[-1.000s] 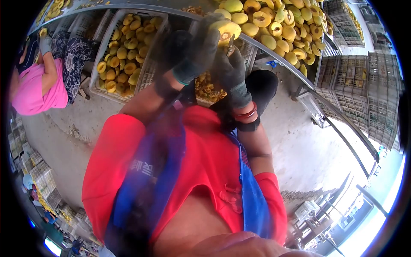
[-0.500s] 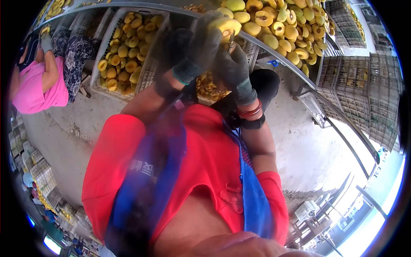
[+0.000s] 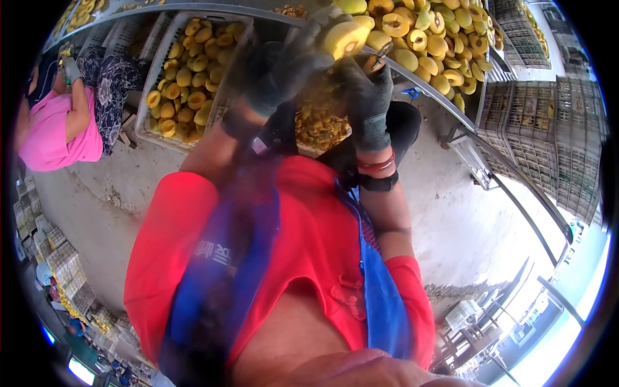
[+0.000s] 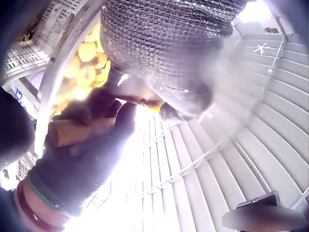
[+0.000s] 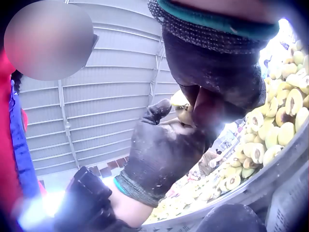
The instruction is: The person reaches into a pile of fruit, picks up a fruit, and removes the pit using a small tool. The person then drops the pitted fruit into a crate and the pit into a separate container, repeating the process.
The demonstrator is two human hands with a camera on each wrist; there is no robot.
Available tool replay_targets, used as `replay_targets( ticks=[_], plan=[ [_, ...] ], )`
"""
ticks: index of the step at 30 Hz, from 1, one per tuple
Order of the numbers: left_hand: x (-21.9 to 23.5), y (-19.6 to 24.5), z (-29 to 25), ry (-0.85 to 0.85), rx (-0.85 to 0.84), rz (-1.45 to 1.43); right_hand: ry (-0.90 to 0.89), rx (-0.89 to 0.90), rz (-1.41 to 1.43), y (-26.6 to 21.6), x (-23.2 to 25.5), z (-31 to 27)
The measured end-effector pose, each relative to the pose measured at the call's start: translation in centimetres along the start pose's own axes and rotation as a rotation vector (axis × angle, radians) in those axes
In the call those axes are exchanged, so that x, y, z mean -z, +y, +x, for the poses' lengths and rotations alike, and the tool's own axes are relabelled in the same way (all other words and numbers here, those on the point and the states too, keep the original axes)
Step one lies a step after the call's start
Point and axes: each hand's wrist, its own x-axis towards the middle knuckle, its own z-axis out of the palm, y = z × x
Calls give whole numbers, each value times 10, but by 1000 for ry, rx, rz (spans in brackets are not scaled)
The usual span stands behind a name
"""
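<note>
gloved hands [image 3: 293, 68] [image 3: 369, 103] close together, left around fruit [image 3: 347, 39]

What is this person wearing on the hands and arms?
The left hand and right hand wear dark gloves with knit, teal-edged cuffs. Each forearm has a black band, the right also a reddish bangle. The sleeves are bright red.

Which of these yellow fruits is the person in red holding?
The yellow fruit gripped in the gloved left hand. Being held sets it apart: the others nearby lie heaped on the metal table or in the white crate.
</note>
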Motion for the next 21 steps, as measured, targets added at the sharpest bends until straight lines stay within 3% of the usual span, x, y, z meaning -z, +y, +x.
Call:
replay_targets(
  ticks=[2, 3, 6, 7, 8, 10, 13, 16, 19, 21],
  plan=[
    [3, -1, -1, -68, -13, 110, 54, 150, -14, 6, 4, 6],
    [1, 4, -1, -52, 70, 146, 69, 155, -212, 8, 13, 9],
    [-1, 9, 8, -3, 264, 247, 108, 363, -329, 14, 17, 17],
    [-1, 9, 11, 14, 319, 282, 94, 232, -164, 24, 19, 20],
    [-4, 7, 11, 43, 248, 331, 80, 100, 1, 36, 20, 21],
    [-11, 0, 7, 100, 105, 426, 31, 42, 171, 43, 19, 19],
    [-14, -8, -14, -15, 141, 370, -50, 169, 93, 29, 11, 8],
    [-23, -14, -7, 85, 261, 36, -46, 63, -76, 13, 8, 1],
    [-14, -4, 0, -54, 432, 105, 14, -91, 15, 12, 10, 1],
    [-12, -8, -4, -72, 383, 257, 48, -147, 168, 13, 11, 0]
  ],
)
